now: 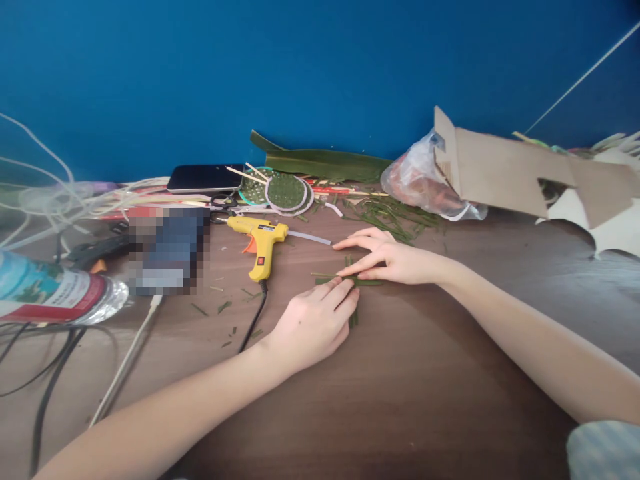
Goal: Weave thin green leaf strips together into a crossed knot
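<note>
Thin green leaf strips lie crossed on the brown table, between my two hands. My left hand rests palm down with its fingers laid together over the near strips, pressing them flat. My right hand reaches in from the right, its fingers stretched out, and the fingertips press on the horizontal strip. A yellow hot glue gun lies just left of the hands, nozzle pointing right, with its black cord trailing toward me.
Round woven green discs, a long green leaf and loose strips lie at the back. A phone, a plastic bottle and cables are on the left. A plastic bag and cut cardboard are on the right.
</note>
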### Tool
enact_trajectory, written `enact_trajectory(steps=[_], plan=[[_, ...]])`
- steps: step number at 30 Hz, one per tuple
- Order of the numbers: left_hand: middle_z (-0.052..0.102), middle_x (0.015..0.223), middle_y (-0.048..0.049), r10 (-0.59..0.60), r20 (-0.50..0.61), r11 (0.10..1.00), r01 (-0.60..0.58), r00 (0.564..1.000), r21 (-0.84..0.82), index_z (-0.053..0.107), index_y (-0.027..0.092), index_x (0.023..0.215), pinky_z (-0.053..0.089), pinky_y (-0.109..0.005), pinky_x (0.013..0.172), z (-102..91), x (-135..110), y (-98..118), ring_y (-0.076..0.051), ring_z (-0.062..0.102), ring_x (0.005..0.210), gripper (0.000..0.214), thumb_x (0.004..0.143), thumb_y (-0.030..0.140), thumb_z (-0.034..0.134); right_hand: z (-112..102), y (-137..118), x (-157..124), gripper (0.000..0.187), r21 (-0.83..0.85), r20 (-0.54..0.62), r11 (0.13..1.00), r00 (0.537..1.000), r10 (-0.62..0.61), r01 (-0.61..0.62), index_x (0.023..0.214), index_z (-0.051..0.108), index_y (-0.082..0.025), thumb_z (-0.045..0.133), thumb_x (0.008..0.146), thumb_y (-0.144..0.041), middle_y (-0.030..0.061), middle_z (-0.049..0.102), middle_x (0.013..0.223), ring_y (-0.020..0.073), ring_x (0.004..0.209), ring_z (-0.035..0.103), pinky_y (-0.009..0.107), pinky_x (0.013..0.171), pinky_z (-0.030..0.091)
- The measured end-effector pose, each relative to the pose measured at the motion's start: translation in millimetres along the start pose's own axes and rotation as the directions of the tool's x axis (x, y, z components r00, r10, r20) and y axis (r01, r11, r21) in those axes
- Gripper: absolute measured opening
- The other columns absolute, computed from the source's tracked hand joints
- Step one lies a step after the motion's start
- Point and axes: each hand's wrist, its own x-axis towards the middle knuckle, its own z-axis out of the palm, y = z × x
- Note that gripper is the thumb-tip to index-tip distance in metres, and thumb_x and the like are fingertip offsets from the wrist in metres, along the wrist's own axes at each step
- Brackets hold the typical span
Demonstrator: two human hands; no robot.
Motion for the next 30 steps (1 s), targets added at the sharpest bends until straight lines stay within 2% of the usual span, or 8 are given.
enact_trajectory(steps=[13, 17, 21, 23, 25, 27, 29, 30], plan=[[0.061, 0.115, -0.0080, -0.014, 0.037, 1.000, 0.013, 0.999, 0.016, 0.055, 0.009, 0.116, 0.053, -0.031, 0.080, 1.5, -1, 0, -0.022, 0.058, 0.103, 0.035, 0.084, 0.018, 0.044, 1, 2, 0, 0.027, 0.004, 0.001, 1.000, 1.000, -0.005, 0.005, 0.109, 0.064, -0.037, 0.047, 0.088, -0.034, -0.0041, 0.041, 0.139, 0.0251, 0.126, 0.026, 0.050, 0.105, 0.017], [0.060, 0.120, -0.0077, -0.017, 0.007, 1.000, 0.017, 1.000, 0.018, 0.055, 0.009, 0.117, 0.052, -0.032, 0.082, 2.3, -1, 0, -0.022, 0.057, 0.105, 0.035, 0.085, 0.018, 0.042, 2, 1, 0, 0.027, 0.009, -0.020, 1.000, 1.000, -0.008, 0.008, 0.108, 0.065, -0.036, 0.048, 0.088, -0.033, -0.0031, 0.043, 0.138, 0.0252, 0.126, 0.028, 0.050, 0.105, 0.017], [0.059, 0.121, -0.0068, -0.022, 0.001, 1.000, 0.022, 1.000, 0.005, 0.056, 0.009, 0.116, 0.052, -0.032, 0.085, 4.0, -2, 1, -0.021, 0.056, 0.108, 0.035, 0.085, 0.017, 0.041, -1, 0, -1, 0.026, 0.085, -0.085, 0.996, 0.996, -0.011, 0.018, 0.105, 0.068, -0.032, 0.050, 0.086, -0.032, -0.0005, 0.050, 0.132, 0.0235, 0.123, 0.036, 0.046, 0.105, 0.023], [0.058, 0.123, -0.0066, -0.020, 0.005, 1.000, 0.020, 1.000, -0.001, 0.056, 0.008, 0.116, 0.051, -0.031, 0.087, 4.9, -3, 1, -0.021, 0.056, 0.109, 0.036, 0.085, 0.017, 0.041, -5, 2, -4, 0.026, 0.159, -0.186, 0.987, 0.981, 0.053, -0.023, 0.102, 0.069, -0.029, 0.048, 0.086, -0.030, 0.0018, 0.057, 0.123, 0.0216, 0.115, 0.046, 0.042, 0.100, 0.032], [0.058, 0.124, -0.0067, -0.016, 0.007, 1.000, 0.016, 1.000, -0.001, 0.056, 0.008, 0.116, 0.051, -0.031, 0.087, 5.3, -3, 1, -0.021, 0.055, 0.110, 0.035, 0.085, 0.016, 0.040, -11, 6, -7, 0.025, 0.211, -0.354, 0.970, 0.916, 0.191, -0.121, 0.095, 0.069, -0.025, 0.046, 0.085, -0.028, 0.0036, 0.064, 0.109, 0.0205, 0.101, 0.055, 0.039, 0.091, 0.040], [0.058, 0.123, -0.0068, -0.014, 0.006, 1.000, 0.014, 1.000, 0.002, 0.056, 0.008, 0.115, 0.051, -0.031, 0.087, 5.3, -3, 1, -0.021, 0.056, 0.109, 0.035, 0.085, 0.015, 0.038, -16, 12, -11, 0.022, 0.231, -0.519, 0.939, 0.784, 0.341, -0.256, 0.088, 0.068, -0.021, 0.049, 0.081, -0.026, 0.0051, 0.066, 0.095, 0.0199, 0.087, 0.059, 0.036, 0.081, 0.043], [0.058, 0.122, -0.0070, -0.017, 0.004, 1.000, 0.017, 1.000, 0.003, 0.056, 0.007, 0.115, 0.051, -0.032, 0.087, 4.9, -4, 1, -0.022, 0.056, 0.109, 0.036, 0.085, 0.014, 0.038, -20, 19, -15, 0.018, 0.244, -0.591, 0.886, 0.664, 0.458, -0.394, 0.084, 0.066, -0.017, 0.050, 0.077, -0.022, 0.0052, 0.066, 0.082, 0.0181, 0.072, 0.058, 0.034, 0.071, 0.044], [0.058, 0.123, -0.0071, -0.018, 0.007, 1.000, 0.018, 1.000, 0.000, 0.056, 0.007, 0.115, 0.051, -0.032, 0.087, 4.6, -4, 2, -0.022, 0.055, 0.110, 0.036, 0.085, 0.014, 0.037, -22, 22, -16, 0.016, 0.238, -0.591, 0.861, 0.636, 0.496, -0.449, 0.082, 0.065, -0.017, 0.051, 0.075, -0.021, 0.0045, 0.065, 0.076, 0.0169, 0.065, 0.055, 0.032, 0.066, 0.043]])
